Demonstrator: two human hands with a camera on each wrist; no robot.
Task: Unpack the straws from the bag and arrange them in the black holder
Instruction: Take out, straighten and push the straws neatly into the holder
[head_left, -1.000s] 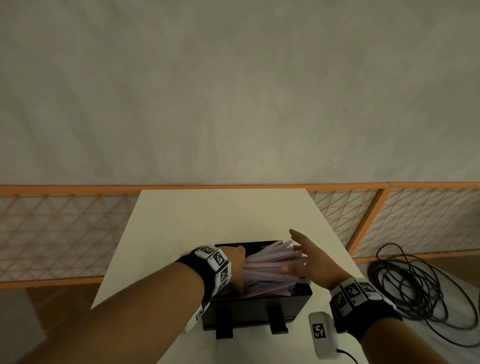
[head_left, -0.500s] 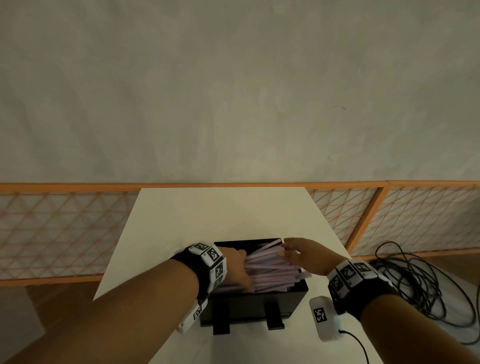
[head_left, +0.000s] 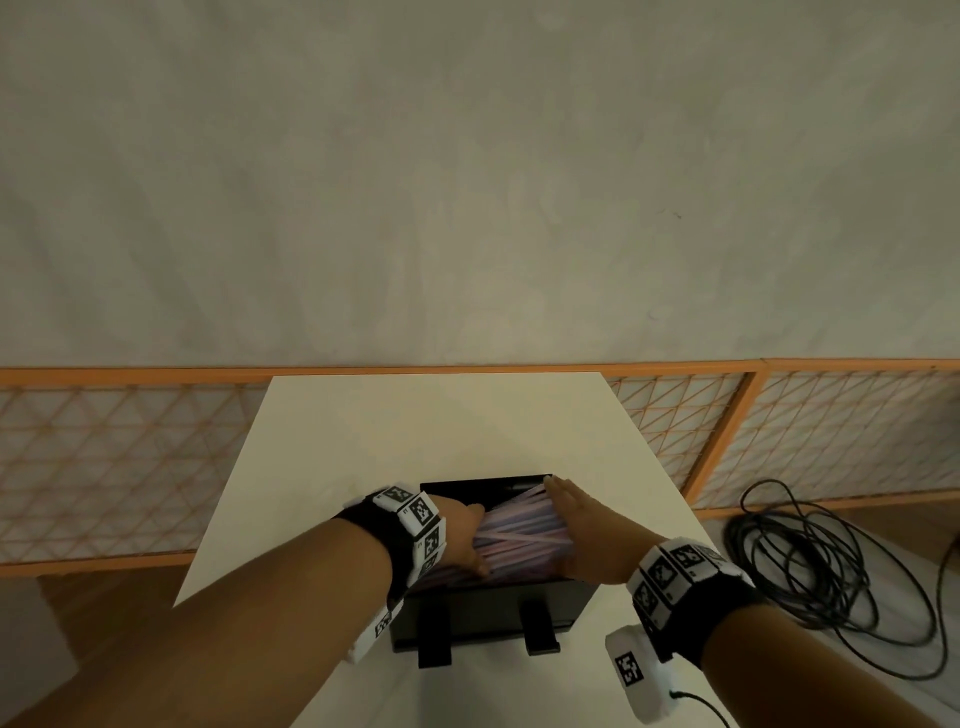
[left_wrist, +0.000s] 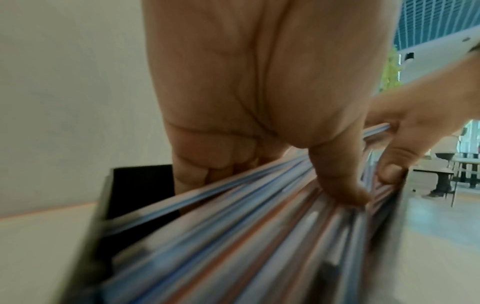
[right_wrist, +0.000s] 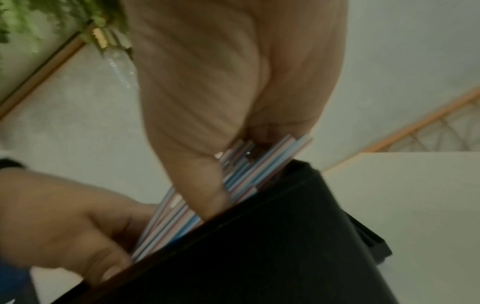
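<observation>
**Both hands close in on the straw bundle in the holder**

Since the earlier frames the right hand (head_left: 582, 535) has swung in from a spread, lifted pose to lie flat against the right ends of the straws (head_left: 519, 535), and the splayed straw ends that stuck out past the box edge are now drawn in between the two hands.

Straws — pale pink, blue and white — lie crosswise in the black holder (head_left: 498, 605), which sits on the white table (head_left: 415, 426) near its front edge, at about 6 o'clock from the table's middle. On the head view the left hand (head_left: 462, 540) is at 9 o'clock of the bundle and the right hand at 3 o'clock.

Left hand: thumb pressed down on top of the straws, fingers curled around the far side of the bundle — a hold on the straws, seen plainly from the left wrist. Right hand: fingers straight and together along the straw ends, thumb lying on them at the holder's wall; it presses rather than grasps.

At 3 o'clock from the table, on the floor, lies a coil of black cable (head_left: 831, 561). An orange lattice fence (head_left: 130, 457) runs behind the table at 12 o'clock, against a pale wall.
</observation>
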